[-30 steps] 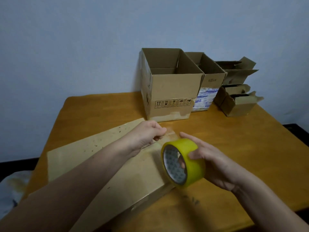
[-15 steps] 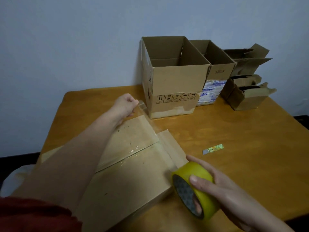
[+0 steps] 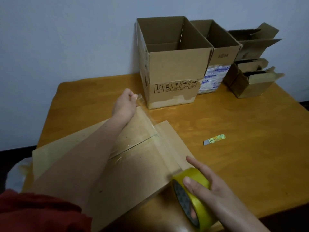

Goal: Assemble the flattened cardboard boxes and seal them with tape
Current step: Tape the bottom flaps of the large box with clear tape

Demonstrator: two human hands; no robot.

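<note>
A brown cardboard box lies low on the wooden table in front of me, its closed flaps facing up. A clear strip of tape stretches across those flaps. My left hand pinches the strip's free end past the box's far edge. My right hand holds the yellow tape roll at the near right corner of the box, with fingers through the core and over the rim.
A tall open box stands just beyond my left hand. Another open box and several small folded boxes sit to its right. A small cutter blade lies on the table right of the flaps.
My left hand has drawn the tape end away from the roll to the box's far edge. My right hand has brought the roll down to the near corner.
</note>
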